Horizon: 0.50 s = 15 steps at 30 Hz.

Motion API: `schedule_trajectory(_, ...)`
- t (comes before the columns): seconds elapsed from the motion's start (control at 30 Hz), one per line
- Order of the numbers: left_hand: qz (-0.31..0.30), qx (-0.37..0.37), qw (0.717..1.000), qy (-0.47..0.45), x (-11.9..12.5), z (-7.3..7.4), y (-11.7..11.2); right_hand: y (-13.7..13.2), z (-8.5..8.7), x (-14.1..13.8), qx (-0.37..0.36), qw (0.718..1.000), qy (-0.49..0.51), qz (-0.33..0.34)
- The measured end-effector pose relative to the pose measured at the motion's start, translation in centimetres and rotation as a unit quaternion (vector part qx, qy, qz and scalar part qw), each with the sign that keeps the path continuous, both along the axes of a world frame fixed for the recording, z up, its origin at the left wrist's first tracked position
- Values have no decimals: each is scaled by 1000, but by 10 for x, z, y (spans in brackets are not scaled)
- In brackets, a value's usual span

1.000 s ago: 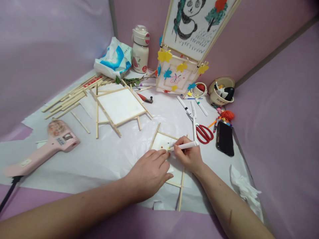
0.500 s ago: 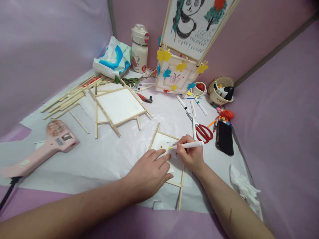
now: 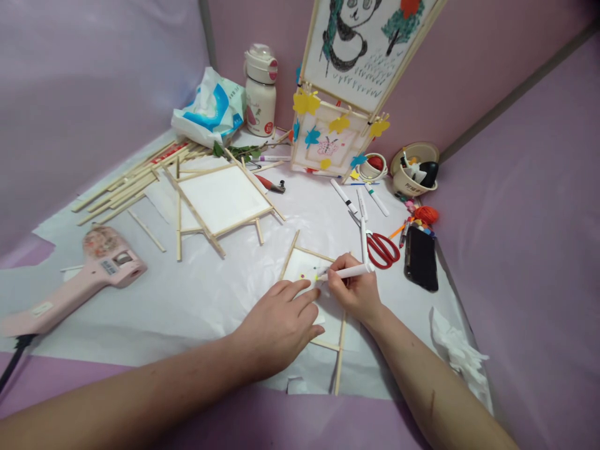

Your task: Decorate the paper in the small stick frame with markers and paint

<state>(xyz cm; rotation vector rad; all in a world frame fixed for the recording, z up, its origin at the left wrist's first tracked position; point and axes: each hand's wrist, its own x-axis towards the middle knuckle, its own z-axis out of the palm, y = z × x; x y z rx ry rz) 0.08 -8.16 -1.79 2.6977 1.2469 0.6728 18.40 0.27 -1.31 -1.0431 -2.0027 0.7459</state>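
Note:
My right hand (image 3: 355, 290) is closed around a white marker pen (image 3: 351, 271), its tip down on a white sheet set in a small wooden-stick frame (image 3: 330, 345). Small red, yellow and dark marks show on the sheet near the tip. My left hand (image 3: 285, 322) lies flat across the sheet's left part with fingers stretched out, holding nothing. Part of the sheet is hidden under both hands. Just beyond my right hand lie red-handled scissors (image 3: 383, 250) and several more markers (image 3: 344, 197).
A pink glue gun (image 3: 112, 259) lies at left. Behind are a larger stick frame (image 3: 225, 200), loose sticks (image 3: 117, 190), a tissue pack (image 3: 210, 109), a bottle (image 3: 261, 103) and a standing panda picture (image 3: 349, 53). At right are a phone (image 3: 420, 259), crumpled tissue (image 3: 459, 350) and a bowl (image 3: 412, 181).
The marker in my right hand has tilted, its rear end now lower and further left. My left hand stays flat on the sheet. The whole view has shifted slightly.

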Motion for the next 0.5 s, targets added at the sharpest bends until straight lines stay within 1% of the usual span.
schedule_trajectory(0.27,-2,-1,1000,1,0,1,1,0,2,1,-14,1000,-12,6)
schedule_trajectory(0.5,1,-1,1000,2,-1,2,1,1,0,1,-2,1000,-13,0)
